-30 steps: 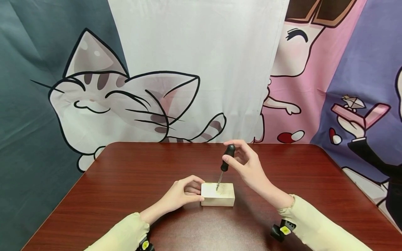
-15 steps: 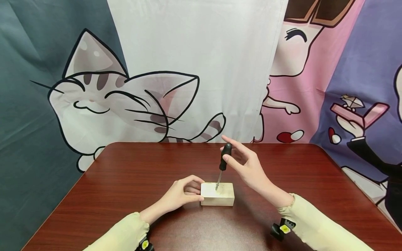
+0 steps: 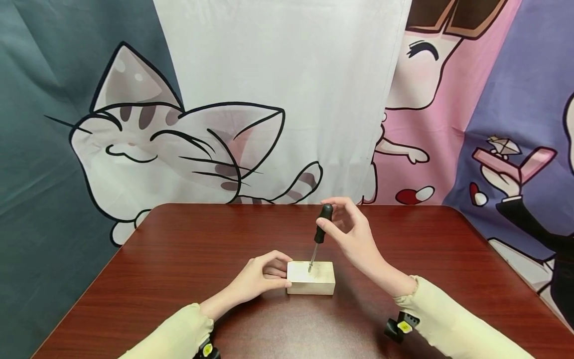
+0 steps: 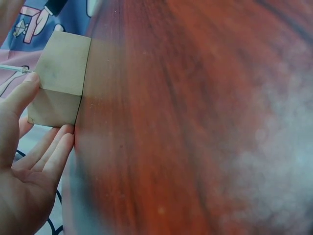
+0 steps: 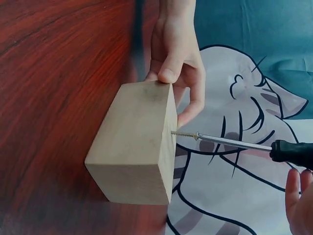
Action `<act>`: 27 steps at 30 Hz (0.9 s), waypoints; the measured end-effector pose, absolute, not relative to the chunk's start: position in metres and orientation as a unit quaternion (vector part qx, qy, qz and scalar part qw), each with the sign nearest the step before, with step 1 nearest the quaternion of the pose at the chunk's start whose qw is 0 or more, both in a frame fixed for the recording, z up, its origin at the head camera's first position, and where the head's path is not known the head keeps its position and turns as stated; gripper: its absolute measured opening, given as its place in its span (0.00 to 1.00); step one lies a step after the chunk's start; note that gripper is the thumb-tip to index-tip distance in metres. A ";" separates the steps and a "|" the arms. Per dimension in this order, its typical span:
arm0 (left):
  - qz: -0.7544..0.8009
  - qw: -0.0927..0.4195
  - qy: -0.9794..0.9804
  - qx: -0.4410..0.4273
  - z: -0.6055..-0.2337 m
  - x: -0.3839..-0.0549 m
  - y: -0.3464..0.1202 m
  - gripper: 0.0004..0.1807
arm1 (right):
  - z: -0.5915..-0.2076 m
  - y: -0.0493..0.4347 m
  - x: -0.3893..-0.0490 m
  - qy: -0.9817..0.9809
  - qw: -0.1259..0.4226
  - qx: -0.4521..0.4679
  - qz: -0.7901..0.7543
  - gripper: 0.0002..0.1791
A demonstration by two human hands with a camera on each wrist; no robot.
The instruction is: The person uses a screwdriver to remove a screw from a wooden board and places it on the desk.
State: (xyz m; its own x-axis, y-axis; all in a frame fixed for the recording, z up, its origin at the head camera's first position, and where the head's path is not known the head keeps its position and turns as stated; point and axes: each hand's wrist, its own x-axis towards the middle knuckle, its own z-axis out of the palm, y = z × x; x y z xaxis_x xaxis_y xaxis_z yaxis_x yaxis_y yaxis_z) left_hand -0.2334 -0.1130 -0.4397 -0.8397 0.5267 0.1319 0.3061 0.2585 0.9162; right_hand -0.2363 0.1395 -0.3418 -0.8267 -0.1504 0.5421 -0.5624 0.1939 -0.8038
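A pale wooden block [image 3: 311, 288] lies on the table, and my left hand [image 3: 257, 280] holds its left end between thumb and fingers. The right wrist view shows a thin screw [image 5: 184, 133] standing partly out of the block's top face. A screwdriver [image 3: 323, 225] with a black handle stands on it, leaning slightly right, its shaft meeting the screw's head. My right hand [image 3: 356, 238] pinches the handle between thumb and fingers. In the left wrist view the left thumb and fingertips press against the block's sides near one end.
The dark red-brown wooden table [image 3: 188, 239] stretches around the block on all sides. Behind its far edge hangs a printed cloth [image 3: 287, 60] with a cartoon cat and figures. A small black device [image 3: 399, 326] hangs at the right wrist, another [image 3: 207, 349] at the left.
The right fingers straightened off the handle half a second ago and now curl round it again. The screwdriver's top swayed left, then slightly back right. Block and left hand stay put.
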 end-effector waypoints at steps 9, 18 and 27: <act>0.550 0.098 0.785 0.267 -0.439 -0.233 -0.114 0.25 | -0.341 0.140 -0.237 -0.748 0.163 0.236 0.598 0.20; 0.553 0.104 0.785 0.258 -0.438 -0.232 -0.113 0.25 | -0.342 0.144 -0.236 -0.751 0.150 0.243 0.595 0.21; 0.556 0.106 0.784 0.256 -0.438 -0.232 -0.113 0.25 | -0.339 0.145 -0.235 -0.754 0.150 0.279 0.576 0.24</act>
